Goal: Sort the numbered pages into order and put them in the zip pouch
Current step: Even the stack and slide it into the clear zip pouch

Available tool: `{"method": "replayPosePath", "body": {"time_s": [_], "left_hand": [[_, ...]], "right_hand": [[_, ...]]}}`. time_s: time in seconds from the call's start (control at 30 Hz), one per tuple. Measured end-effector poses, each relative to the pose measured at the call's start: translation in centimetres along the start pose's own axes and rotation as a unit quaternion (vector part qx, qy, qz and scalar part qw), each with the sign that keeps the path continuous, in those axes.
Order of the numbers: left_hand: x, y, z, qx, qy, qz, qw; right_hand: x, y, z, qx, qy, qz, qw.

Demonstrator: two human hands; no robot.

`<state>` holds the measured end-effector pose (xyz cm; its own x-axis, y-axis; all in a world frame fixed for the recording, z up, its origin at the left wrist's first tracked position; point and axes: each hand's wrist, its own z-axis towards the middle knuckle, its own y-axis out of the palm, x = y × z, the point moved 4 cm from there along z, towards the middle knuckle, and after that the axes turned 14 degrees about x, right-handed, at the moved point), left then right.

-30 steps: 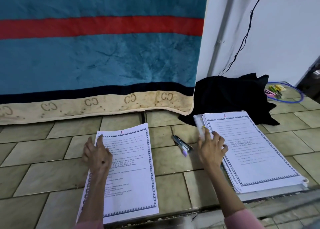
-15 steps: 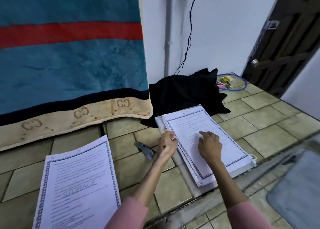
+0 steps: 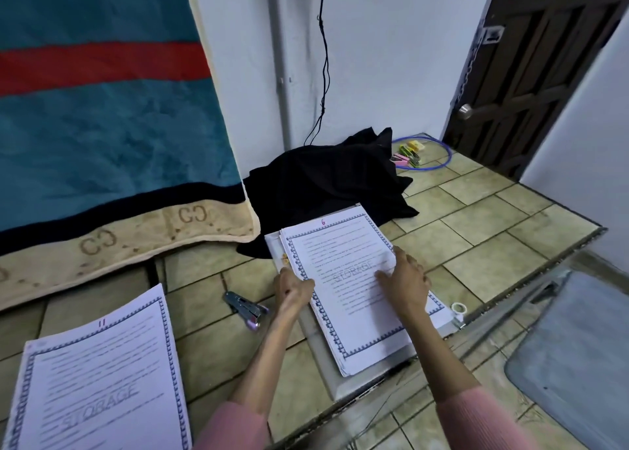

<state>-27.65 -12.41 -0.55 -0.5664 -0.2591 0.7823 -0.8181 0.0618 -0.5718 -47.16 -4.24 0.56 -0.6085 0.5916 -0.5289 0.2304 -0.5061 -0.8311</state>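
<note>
A stack of printed pages (image 3: 354, 320) with a blue border lies on the tiled floor, its top sheet numbered 6. Under the stack lies a pale flat pouch (image 3: 343, 383), whose edges show at the left and front. My left hand (image 3: 292, 289) pinches the left edge of the top sheets. My right hand (image 3: 403, 281) rests with spread fingers on the top page. A separate page numbered 11 (image 3: 98, 378) lies flat at the lower left, away from both hands.
A metal stapler (image 3: 246, 308) lies between the two paper piles. A black cloth (image 3: 326, 180) is heaped behind the stack. A teal blanket (image 3: 102, 126) hangs at the left. A grey mat (image 3: 575, 354) lies to the right, near a step edge.
My left hand left the page numbered 11 and came over to the left edge of the stack. My right hand slid onto the top page. The view swung to the right.
</note>
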Motion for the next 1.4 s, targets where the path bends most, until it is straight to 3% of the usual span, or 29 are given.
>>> {"method": "replayPosePath", "body": {"time_s": [0.3,0.5,0.63,0.83,1.03,1.13,1.23,1.4], "left_hand": [[-0.7,-0.1,0.9,0.025,-0.034,-0.028,0.999],[-0.7,-0.7,1.1,0.042,-0.017,-0.061,0.997],[-1.1,-0.6,1.2,0.052,-0.048,-0.068,0.995],[-0.7,-1.1,0.1,0.115,-0.043,-0.131,0.984],[0.2,-1.4,-0.9,0.1,-0.009,-0.237,0.966],[0.2,-1.6,-1.1,0.117,0.03,-0.241,0.963],[0.2,-2.1,-1.5,0.124,0.06,-0.238,0.961],[0.0,-2.2,-1.9,0.071,0.032,-0.273,0.959]], "right_hand": [[0.1,0.4,-0.7,0.002,-0.028,0.016,0.999],[0.1,0.5,0.1,-0.006,0.046,0.043,0.998],[0.9,0.8,0.3,0.0,0.083,0.103,0.991],[1.1,0.1,-0.5,0.037,0.03,0.192,0.98],[1.6,-0.3,-0.6,0.044,0.005,0.294,0.955],[1.4,-1.5,-0.4,0.071,0.002,0.383,0.921],[1.6,-1.6,-0.1,0.04,0.03,0.43,0.901],[2.4,-1.2,0.4,-0.02,0.091,0.5,0.861]]}}
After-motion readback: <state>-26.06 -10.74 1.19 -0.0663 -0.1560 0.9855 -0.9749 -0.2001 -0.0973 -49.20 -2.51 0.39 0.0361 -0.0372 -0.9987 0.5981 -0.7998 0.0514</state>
